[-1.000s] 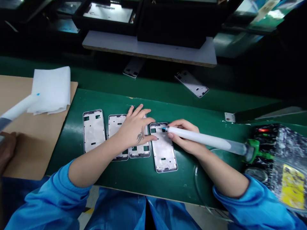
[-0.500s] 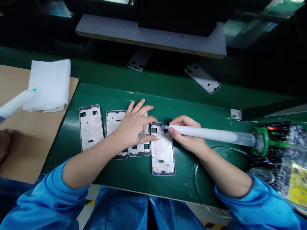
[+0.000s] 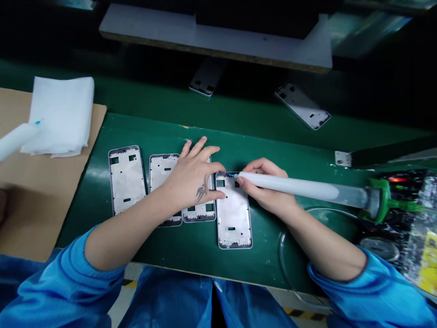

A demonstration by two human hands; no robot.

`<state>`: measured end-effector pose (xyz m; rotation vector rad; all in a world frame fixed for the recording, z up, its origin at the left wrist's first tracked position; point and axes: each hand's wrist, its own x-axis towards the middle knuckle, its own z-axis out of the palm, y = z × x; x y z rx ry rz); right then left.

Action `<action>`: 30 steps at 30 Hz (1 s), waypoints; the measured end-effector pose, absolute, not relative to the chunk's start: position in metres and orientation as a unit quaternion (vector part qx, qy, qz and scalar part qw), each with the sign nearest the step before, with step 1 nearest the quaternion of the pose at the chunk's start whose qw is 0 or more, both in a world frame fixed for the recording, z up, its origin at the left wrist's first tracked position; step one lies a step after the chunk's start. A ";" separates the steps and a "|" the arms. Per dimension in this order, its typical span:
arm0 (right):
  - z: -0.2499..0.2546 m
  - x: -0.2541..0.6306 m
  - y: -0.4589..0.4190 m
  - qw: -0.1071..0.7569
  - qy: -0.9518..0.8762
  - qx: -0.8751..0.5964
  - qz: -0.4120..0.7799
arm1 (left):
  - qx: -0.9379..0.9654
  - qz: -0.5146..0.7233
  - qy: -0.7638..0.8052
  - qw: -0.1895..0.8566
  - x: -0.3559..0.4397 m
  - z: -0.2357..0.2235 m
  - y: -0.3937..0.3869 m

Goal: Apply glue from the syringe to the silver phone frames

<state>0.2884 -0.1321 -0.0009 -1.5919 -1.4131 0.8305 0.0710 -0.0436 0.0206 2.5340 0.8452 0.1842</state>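
Gripping the syringe (image 3: pixel 293 186) near its nozzle (image 3: pixel 233 176), right hand (image 3: pixel 273 200) curled shut, left hand (image 3: pixel 194 178) spread open, fingertips at the upper-left edge of the phone frame (image 3: pixel 234 212) flat on the tabletop (image 3: pixel 269 255) — probably light, stiff, slick, best held by its side rims.

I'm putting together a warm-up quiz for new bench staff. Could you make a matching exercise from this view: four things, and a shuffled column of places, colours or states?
Things
1. Left hand
2. Folded white sheet
3. Right hand
4. End fitting of the syringe

Places, colours or states
A. Closed around the syringe's white barrel
B. Green
C. Lying at least partly on the brown board
D. Fingers spread, thumb tip at the left edge of a phone-shaped frame

Pairs: 1-D, 2-C, 3-A, 4-B
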 end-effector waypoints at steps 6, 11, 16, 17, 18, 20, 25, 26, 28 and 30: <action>0.001 0.288 -0.131 0.415 -0.563 -0.630 0.336 | 0.922 0.068 0.308 0.226 0.071 0.020 -0.044; 0.001 0.288 -0.132 0.411 -0.558 -0.633 0.345 | 0.922 0.071 0.308 0.224 0.071 0.018 -0.044; 0.000 0.289 -0.131 0.410 -0.557 -0.632 0.351 | 0.921 0.072 0.310 0.224 0.071 0.018 -0.044; 0.000 0.289 -0.131 0.409 -0.557 -0.632 0.350 | 0.921 0.071 0.311 0.225 0.071 0.018 -0.044; 0.000 0.289 -0.131 0.408 -0.557 -0.633 0.350 | 0.920 0.070 0.312 0.225 0.071 0.018 -0.044; 0.001 0.289 -0.132 0.406 -0.556 -0.634 0.351 | 0.920 0.069 0.313 0.227 0.071 0.019 -0.044; 0.004 0.290 -0.132 0.405 -0.552 -0.635 0.358 | 0.919 0.070 0.313 0.229 0.071 0.018 -0.044; 0.004 0.290 -0.132 0.405 -0.551 -0.636 0.359 | 0.919 0.070 0.313 0.228 0.070 0.018 -0.044; 0.004 0.290 -0.132 0.402 -0.551 -0.637 0.360 | 0.920 0.068 0.313 0.228 0.070 0.018 -0.044; 0.004 0.290 -0.132 0.401 -0.551 -0.637 0.359 | 0.920 0.067 0.313 0.227 0.070 0.018 -0.044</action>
